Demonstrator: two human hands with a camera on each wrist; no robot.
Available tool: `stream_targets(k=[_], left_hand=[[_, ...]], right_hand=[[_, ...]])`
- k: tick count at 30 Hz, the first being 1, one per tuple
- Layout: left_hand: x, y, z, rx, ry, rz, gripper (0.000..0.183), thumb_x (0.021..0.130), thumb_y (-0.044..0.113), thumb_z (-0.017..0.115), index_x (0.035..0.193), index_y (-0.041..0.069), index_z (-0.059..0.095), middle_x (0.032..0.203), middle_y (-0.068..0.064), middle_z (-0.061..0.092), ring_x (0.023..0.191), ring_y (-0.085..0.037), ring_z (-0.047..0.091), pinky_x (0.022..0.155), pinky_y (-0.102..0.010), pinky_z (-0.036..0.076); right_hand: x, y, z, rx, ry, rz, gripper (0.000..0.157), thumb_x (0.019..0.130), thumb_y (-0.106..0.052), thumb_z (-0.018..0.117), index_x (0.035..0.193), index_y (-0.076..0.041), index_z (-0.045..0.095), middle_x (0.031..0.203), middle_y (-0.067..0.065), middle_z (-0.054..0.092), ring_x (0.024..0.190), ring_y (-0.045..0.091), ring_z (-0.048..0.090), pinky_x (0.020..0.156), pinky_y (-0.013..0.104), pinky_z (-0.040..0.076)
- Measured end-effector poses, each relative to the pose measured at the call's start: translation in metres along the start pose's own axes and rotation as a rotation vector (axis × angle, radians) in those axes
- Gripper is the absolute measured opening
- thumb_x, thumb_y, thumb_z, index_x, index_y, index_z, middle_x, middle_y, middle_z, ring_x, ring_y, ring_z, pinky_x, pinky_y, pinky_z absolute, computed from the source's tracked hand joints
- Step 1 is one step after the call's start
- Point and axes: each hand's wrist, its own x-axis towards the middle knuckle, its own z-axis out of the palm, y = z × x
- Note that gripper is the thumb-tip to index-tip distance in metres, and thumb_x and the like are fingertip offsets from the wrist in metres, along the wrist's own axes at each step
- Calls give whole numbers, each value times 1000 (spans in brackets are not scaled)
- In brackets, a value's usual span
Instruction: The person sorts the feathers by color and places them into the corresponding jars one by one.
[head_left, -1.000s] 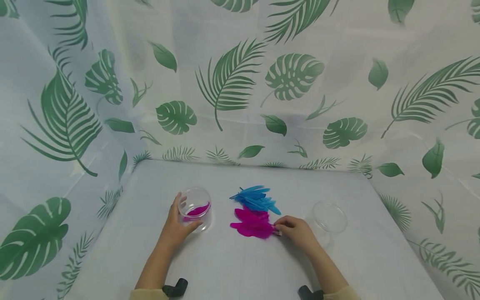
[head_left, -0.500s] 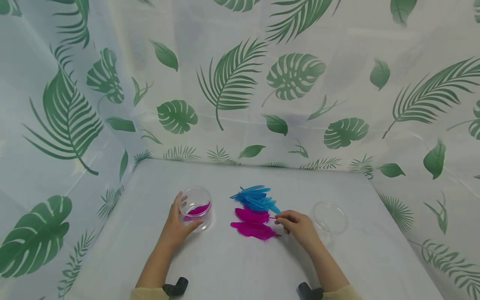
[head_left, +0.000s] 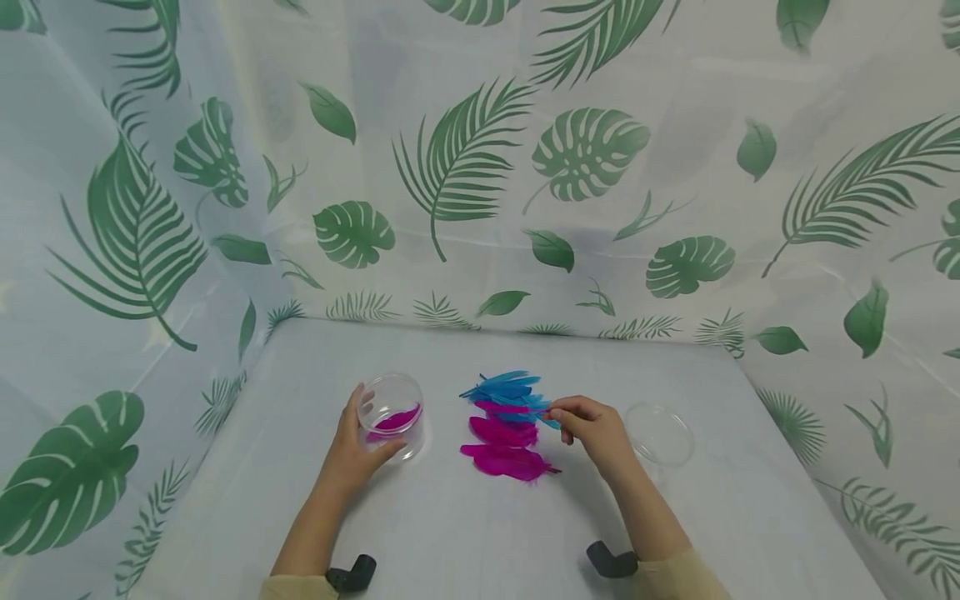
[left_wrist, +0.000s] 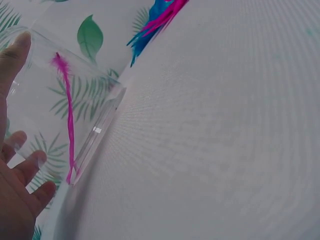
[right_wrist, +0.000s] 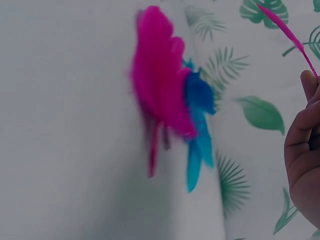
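My left hand [head_left: 360,446] grips a clear plastic tub [head_left: 408,446] from its left side, thumb in front and fingers behind. Inside the tub lies a magenta feather [left_wrist: 70,115]. Between thumb and fingertips, my right hand [head_left: 596,433] pinches the quill of another magenta feather [right_wrist: 285,30], lifted above the table in the right wrist view. Below it, several magenta feathers [head_left: 502,460] lie in a pile at the middle of the table. Just behind them is a heap of blue feathers [head_left: 510,387], partly covered by the lifted feather in the head view.
A clear round lid [head_left: 660,435] lies on the white table [head_left: 465,542], to the right of my right hand. Leaf-patterned sheets [head_left: 480,167] hang behind the table and along its left and right sides.
My right hand has risen from the magenta pile, moving away from me, with one feather pinched by its quill. The left hand and the tub have stayed in place.
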Motion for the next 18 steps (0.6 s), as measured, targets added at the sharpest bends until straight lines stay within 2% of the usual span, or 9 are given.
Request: stream_targets(k=[3,8,10,15,18], left_hand=[[0,1,-1,-6,2,1,117,73,48,84,157,37,3,160,-1,29,148,-34,30,114,-64,29],[0,1,0,-6,5,0,117,73,51,83,157,37,4,160,-1,29,147,-35,30,113,-65,29],[0,1,0,-1,5,-1,117,73,53,83,158,36,4,161,-2,29,147,-36,31,112,-65,30],[0,1,1,7,12,-11,117,73,51,83,158,36,4,160,-2,29,147,-36,30,112,-66,30],[0,2,1,5,10,-20,117,74,47,84,157,37,3,160,-2,29,148,-35,30,112,-65,29]], right_hand=[[9,-16,2,-18,-21,-52,33,90,-44,69,108,-16,73,96,0,74,65,18,59,71,30,53],[23,-42,10,-41,-56,-118,31,91,-45,68,106,-18,73,105,8,74,61,16,53,60,29,50],[29,-51,16,-50,-67,-120,31,91,-46,68,106,-20,74,106,9,74,60,19,52,57,28,48],[41,-68,37,-79,-126,-120,29,88,-46,70,106,-23,75,98,6,73,65,39,52,53,25,45],[47,-76,52,-92,-172,-107,27,88,-45,72,105,-25,75,93,3,72,61,35,50,52,24,43]])
